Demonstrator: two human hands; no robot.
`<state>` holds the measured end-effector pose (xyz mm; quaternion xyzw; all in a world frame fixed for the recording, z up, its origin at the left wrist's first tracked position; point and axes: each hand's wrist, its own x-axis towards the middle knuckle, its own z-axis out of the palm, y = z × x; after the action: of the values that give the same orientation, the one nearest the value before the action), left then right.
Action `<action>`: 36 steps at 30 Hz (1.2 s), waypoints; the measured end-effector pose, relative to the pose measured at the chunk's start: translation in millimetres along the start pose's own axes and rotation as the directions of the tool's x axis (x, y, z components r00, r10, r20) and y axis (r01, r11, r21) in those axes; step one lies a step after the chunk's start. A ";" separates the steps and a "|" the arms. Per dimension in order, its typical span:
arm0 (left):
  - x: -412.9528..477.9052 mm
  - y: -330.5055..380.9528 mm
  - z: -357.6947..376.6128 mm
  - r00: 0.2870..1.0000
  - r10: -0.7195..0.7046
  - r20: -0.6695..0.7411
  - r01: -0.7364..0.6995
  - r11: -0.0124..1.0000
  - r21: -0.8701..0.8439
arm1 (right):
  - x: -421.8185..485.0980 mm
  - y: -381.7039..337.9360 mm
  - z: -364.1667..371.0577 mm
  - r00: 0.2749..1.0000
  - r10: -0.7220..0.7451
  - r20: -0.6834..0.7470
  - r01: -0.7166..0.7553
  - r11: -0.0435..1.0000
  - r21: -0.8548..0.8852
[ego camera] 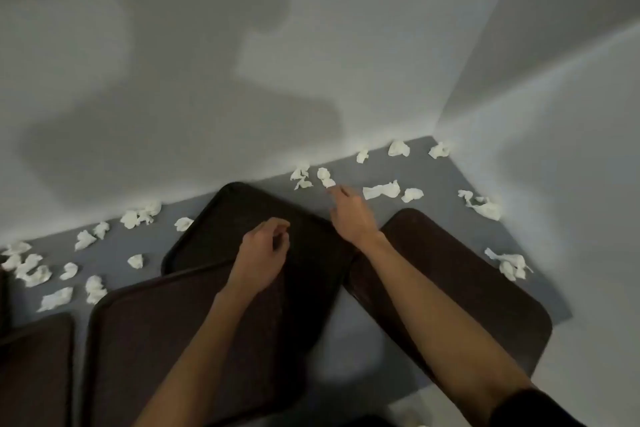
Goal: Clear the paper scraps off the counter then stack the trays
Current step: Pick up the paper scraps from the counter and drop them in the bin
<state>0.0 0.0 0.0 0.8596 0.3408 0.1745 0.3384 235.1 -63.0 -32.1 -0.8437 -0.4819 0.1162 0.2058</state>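
1. Crumpled white paper scraps point(381, 190) lie scattered on the grey counter point(436, 180), along the wall and around the trays.
2. Right hand point(349, 215): fingers extended, tips touching one scrap point(325, 177) by the wall.
3. Left hand point(263, 253): loosely curled, holding nothing, above the far dark brown plastic tray point(235, 211).
4. The near tray point(145, 329) overlaps the far tray's edge; the right tray point(467, 288) lies apart.
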 end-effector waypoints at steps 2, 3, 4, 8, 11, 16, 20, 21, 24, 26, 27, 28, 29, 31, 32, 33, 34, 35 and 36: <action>8.8 1.1 2.0 1.000 -0.024 -0.019 0.023 0.999 -0.026 | 36.0 3.3 1.2 0.999 -0.013 0.048 0.016 0.998 -0.063; 10.4 1.4 3.2 0.999 -0.032 -0.038 0.031 0.999 -0.028 | 53.9 3.4 2.5 0.996 0.007 0.093 -0.002 0.999 -0.051; 10.5 2.9 4.3 0.998 -0.050 -0.044 0.049 0.999 -0.016 | 69.8 0.2 3.7 0.993 0.012 0.117 -0.005 0.998 -0.065; 14.2 -3.6 6.7 0.996 -0.062 -0.060 0.062 0.998 -0.013 | 98.6 7.6 19.0 0.987 -0.036 0.154 0.069 0.974 -0.214; 15.2 -8.2 8.6 0.995 -0.073 -0.069 0.072 0.997 -0.017 | 94.3 26.5 49.2 0.986 0.061 0.157 -0.044 0.993 -0.110; 24.5 -11.0 16.0 0.996 -0.082 -0.037 0.082 0.997 0.001 | 62.1 47.8 60.2 0.991 0.068 0.113 -0.051 0.989 -0.141; 36.5 0.2 25.7 0.998 -0.065 0.002 0.065 0.998 -0.020 | 46.3 57.1 44.0 0.982 0.175 0.072 -0.176 0.984 0.018; 39.3 4.3 28.0 0.999 -0.053 0.006 0.053 0.998 -0.027 | 42.7 54.9 36.5 0.971 0.224 0.079 -0.233 0.964 0.128; 48.5 13.2 35.1 0.999 -0.040 -0.007 0.039 0.996 -0.083 | 28.2 34.9 12.9 0.949 0.288 0.129 -0.314 0.829 0.463; 52.9 18.4 37.0 0.999 -0.038 -0.036 0.033 0.990 -0.136 | 13.2 14.0 1.7 0.939 0.240 0.246 -0.343 0.598 0.725; 54.6 21.0 37.0 0.999 -0.025 -0.042 0.018 0.989 -0.148 | 6.8 5.2 -1.4 0.931 0.199 0.306 -0.365 0.469 0.804; 55.8 22.8 36.5 0.999 -0.003 -0.042 -0.004 0.989 -0.146 | 1.4 -2.1 -3.8 0.924 0.162 0.346 -0.381 0.374 0.845; 56.6 25.1 35.2 0.999 0.022 -0.040 -0.028 0.990 -0.135 | -1.3 -5.9 -3.3 0.921 0.128 0.368 -0.389 0.319 0.864; 56.5 29.1 31.2 0.998 0.053 -0.042 -0.058 0.991 -0.125 | -4.2 -10.1 -3.6 0.913 0.068 0.403 -0.408 0.221 0.886; 55.7 30.7 28.3 0.997 0.052 -0.050 -0.058 0.990 -0.127 | -4.3 -11.6 -5.1 0.901 0.044 0.432 -0.433 0.176 0.884; 54.4 31.5 25.0 0.997 0.050 -0.063 -0.057 0.991 -0.124 | -4.0 -12.2 -6.3 0.882 0.006 0.471 -0.467 0.139 0.873; 52.9 30.8 22.1 0.996 0.050 -0.080 -0.059 0.991 -0.118 | -3.3 -12.4 -9.3 0.857 -0.045 0.513 -0.505 0.122 0.854; 51.0 28.4 19.5 0.994 0.048 -0.096 -0.057 0.993 -0.102 | -1.1 -12.6 -13.0 0.828 -0.086 0.554 -0.540 0.138 0.830; 49.1 24.7 17.1 0.993 0.036 -0.113 -0.046 0.996 -0.083 | 3.4 -12.3 -15.8 0.807 -0.103 0.582 -0.557 0.198 0.807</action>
<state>55.3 13.4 8.6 0.8400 0.3337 0.2435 0.3517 233.7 -58.2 -12.4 -0.5301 -0.2019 0.6390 0.5196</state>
